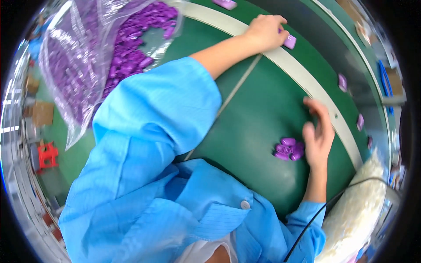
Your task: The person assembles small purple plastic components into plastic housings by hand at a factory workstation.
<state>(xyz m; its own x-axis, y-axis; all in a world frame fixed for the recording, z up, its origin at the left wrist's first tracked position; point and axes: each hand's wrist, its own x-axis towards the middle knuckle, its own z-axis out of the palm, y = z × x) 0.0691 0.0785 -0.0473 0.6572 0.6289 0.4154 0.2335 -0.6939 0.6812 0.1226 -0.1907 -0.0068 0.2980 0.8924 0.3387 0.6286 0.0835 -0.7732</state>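
Observation:
My left hand (267, 34), its arm stretched far forward, reaches over a pale curved rail. Its fingers are curled and closed on a small light-purple plastic piece (289, 41) at the dark green strip beyond the rail. A bit of darker purple shows between the fingers. My right hand (320, 136) hovers by the rail on the right, slightly blurred, thumb and fingers apart with nothing in them. Just left of it, a small cluster of glossy purple plastic pieces (288, 149) lies on the green worktop (250, 131).
A clear plastic bag (72, 57) full of purple pieces (127, 57) lies at the far left. More light-purple pieces (342, 82) sit spaced along the green strip (324, 65). A bulging bag of whitish contents (357, 210) and a black cable (324, 204) are near my right forearm.

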